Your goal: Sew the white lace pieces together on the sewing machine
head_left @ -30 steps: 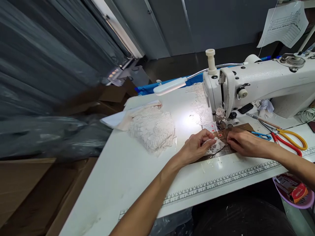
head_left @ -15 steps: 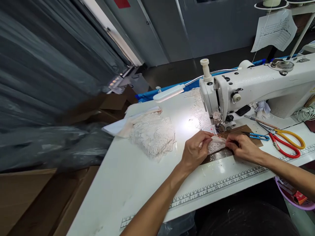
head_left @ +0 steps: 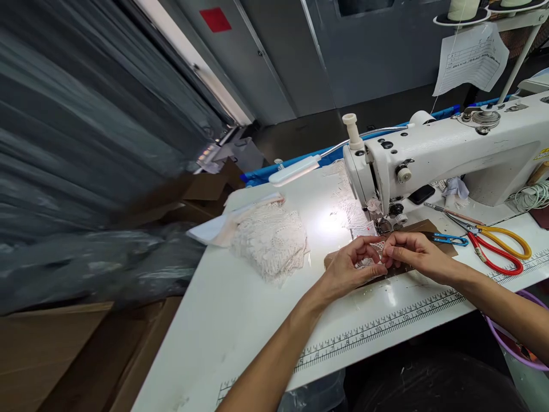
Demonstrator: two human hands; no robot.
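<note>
My left hand (head_left: 352, 268) curls round a small piece of white lace (head_left: 364, 263) in front of the sewing machine's (head_left: 358, 177) needle area. Close against it, my right hand (head_left: 412, 252) pinches the same lace at its right end. Fingers of both hands hide most of the piece. Under them lies a brown plate (head_left: 422, 229) on the machine bed. More lace (head_left: 349, 212) spreads behind and left of the presser foot. Blue thread snips (head_left: 450, 238) rest just right of my right hand.
A stack of white lace pieces (head_left: 272, 240) sits on the white table (head_left: 240, 320) to the left. Scissors with red and yellow handles (head_left: 500, 260) lie at the right. A lamp (head_left: 295, 170) reaches over the table. Cardboard boxes (head_left: 55, 337) stand at the lower left.
My hands have drawn together over the lace, which is now mostly covered. The left fingers have curled further round it, and the right hand has shifted left. The view has shifted slightly.
</note>
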